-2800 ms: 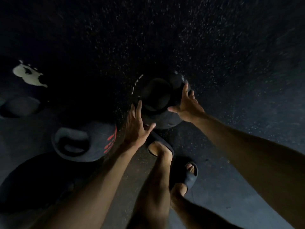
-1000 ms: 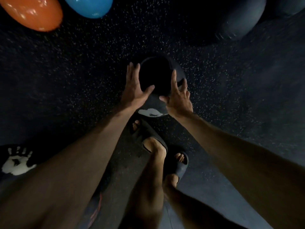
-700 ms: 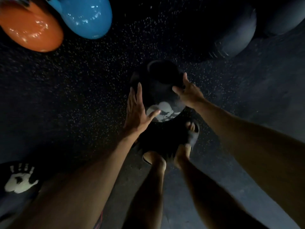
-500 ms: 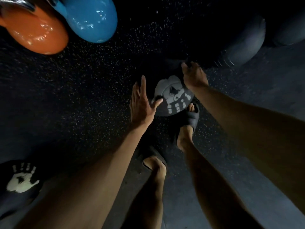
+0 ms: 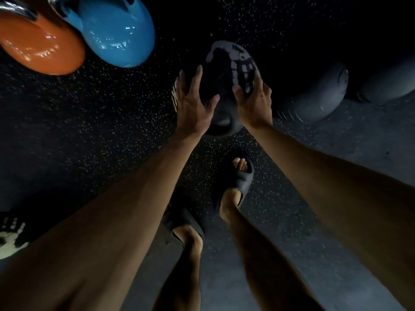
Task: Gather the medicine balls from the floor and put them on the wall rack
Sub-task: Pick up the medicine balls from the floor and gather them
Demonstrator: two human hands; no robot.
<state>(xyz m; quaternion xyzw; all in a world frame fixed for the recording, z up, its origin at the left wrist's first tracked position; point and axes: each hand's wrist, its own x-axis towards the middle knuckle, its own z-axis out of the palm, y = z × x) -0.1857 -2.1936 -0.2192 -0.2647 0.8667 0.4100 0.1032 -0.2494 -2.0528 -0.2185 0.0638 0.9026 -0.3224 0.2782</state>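
The dark medicine ball (image 5: 226,70) with a pale hand print on it sat between the two hands, out in front of the person's feet. I could not tell if it touched the floor (image 5: 112,135). The left hand (image 5: 193,104) pressed on its left side, with fingers (image 5: 197,77) straight and a bit apart. The right hand (image 5: 253,102) pressed on its right side, fingers straight too. On the far left part of the floor stood an orange kettlebell (image 5: 40,48) and a blue kettlebell (image 5: 116,34), side by side. Dark bags (image 5: 314,102) lay on the far right. The feet wore dark slippers (image 5: 238,182). Another ball (image 5: 11,236) showed at the near left.
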